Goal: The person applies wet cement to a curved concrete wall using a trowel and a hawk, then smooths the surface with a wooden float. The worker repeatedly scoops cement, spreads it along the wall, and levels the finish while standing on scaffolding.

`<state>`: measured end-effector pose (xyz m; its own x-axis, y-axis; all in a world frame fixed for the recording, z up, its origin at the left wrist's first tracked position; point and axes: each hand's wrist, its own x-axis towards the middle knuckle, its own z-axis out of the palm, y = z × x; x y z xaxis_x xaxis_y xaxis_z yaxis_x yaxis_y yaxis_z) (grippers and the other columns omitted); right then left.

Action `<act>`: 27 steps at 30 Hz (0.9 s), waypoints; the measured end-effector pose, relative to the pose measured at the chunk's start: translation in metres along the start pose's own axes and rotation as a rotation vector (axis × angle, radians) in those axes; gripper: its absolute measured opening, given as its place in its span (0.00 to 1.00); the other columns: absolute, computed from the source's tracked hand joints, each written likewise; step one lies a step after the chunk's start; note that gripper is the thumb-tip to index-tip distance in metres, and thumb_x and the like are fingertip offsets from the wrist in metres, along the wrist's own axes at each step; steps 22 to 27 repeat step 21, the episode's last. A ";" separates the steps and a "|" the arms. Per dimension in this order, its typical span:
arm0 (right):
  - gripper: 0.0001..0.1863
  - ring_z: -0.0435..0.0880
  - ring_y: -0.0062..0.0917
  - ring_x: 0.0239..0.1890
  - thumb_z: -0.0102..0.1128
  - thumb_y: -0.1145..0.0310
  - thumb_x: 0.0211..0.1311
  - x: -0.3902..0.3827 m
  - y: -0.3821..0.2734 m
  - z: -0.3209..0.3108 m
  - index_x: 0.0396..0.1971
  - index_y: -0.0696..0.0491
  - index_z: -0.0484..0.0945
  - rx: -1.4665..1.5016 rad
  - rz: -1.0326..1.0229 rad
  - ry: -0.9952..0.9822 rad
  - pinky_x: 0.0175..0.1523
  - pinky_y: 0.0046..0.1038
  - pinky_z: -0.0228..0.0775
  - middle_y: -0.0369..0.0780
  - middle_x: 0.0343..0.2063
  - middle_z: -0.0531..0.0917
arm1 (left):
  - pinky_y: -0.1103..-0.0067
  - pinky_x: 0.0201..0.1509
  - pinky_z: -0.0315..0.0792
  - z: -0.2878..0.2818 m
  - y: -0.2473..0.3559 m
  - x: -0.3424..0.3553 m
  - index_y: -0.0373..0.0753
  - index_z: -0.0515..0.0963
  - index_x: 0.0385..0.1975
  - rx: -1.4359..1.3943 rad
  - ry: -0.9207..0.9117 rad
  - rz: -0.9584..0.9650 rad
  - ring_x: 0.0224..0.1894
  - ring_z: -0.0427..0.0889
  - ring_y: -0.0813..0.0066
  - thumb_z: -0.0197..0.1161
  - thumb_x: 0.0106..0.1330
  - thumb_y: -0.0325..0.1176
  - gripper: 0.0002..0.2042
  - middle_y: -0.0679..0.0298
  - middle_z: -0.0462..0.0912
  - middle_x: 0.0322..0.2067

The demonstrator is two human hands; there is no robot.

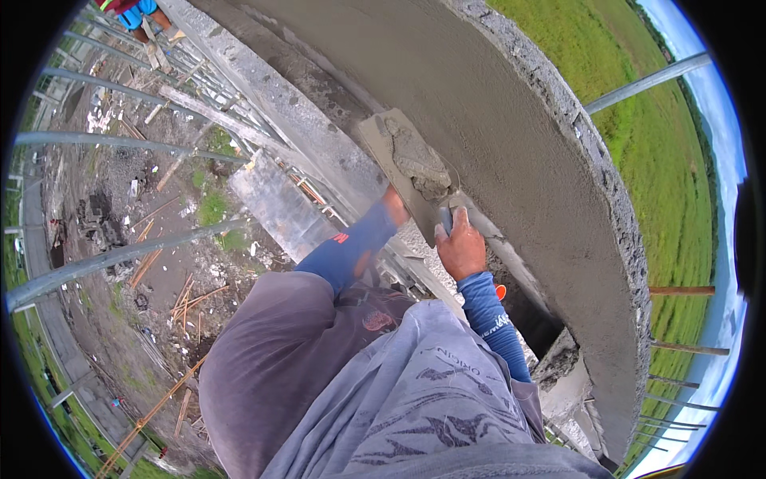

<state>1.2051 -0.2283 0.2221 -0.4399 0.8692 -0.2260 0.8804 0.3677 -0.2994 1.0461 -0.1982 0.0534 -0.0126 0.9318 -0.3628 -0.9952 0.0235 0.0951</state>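
Observation:
My left hand [395, 207] holds up a flat plasterer's hawk [374, 136]; its fingers are hidden beneath the board. A heap of wet grey mortar [416, 162] lies on the hawk. At the board's near right corner, my right hand [463, 246] is closed around the handle of a trowel [446, 217]. Mortar hides part of the trowel's blade, which is close to the heap. Just beyond both tools rises a curved wall [523, 136], its inner face coated with smooth grey plaster.
A rough concrete ledge [263, 88] runs along my left, with scaffold poles [120, 259] and a sheet panel [271, 203] below. Debris-strewn ground lies far beneath. A dark opening [536, 326] sits by my right forearm. Another person [144, 14] stands at far upper left.

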 end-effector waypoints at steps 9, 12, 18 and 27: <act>0.27 0.87 0.50 0.29 0.62 0.60 0.64 -0.004 -0.034 -0.003 0.58 0.60 0.71 -0.071 -0.422 0.107 0.35 0.48 0.78 0.53 0.27 0.86 | 0.62 0.68 0.71 -0.039 0.038 -0.037 0.42 0.69 0.67 0.091 -0.012 0.282 0.62 0.76 0.61 0.47 0.79 0.48 0.24 0.58 0.76 0.63; 0.26 0.86 0.49 0.28 0.63 0.60 0.63 0.005 -0.054 -0.013 0.57 0.59 0.71 0.022 -0.537 0.127 0.34 0.48 0.78 0.52 0.26 0.86 | 0.61 0.69 0.70 -0.045 0.068 -0.072 0.42 0.68 0.68 0.313 -0.013 0.463 0.64 0.75 0.61 0.46 0.79 0.48 0.24 0.58 0.75 0.65; 0.24 0.86 0.53 0.34 0.63 0.61 0.64 0.009 -0.080 -0.020 0.55 0.60 0.72 0.244 -0.568 -0.003 0.41 0.50 0.77 0.54 0.31 0.86 | 0.60 0.73 0.64 -0.052 0.111 -0.117 0.44 0.64 0.71 0.442 -0.207 0.649 0.68 0.70 0.59 0.45 0.79 0.50 0.26 0.58 0.70 0.69; 0.26 0.85 0.56 0.42 0.64 0.61 0.64 0.017 -0.084 -0.031 0.55 0.62 0.72 0.474 -0.604 0.068 0.48 0.48 0.77 0.58 0.38 0.85 | 0.59 0.78 0.56 -0.053 0.122 -0.142 0.46 0.60 0.74 0.211 -0.394 0.572 0.73 0.63 0.57 0.46 0.78 0.52 0.29 0.58 0.64 0.73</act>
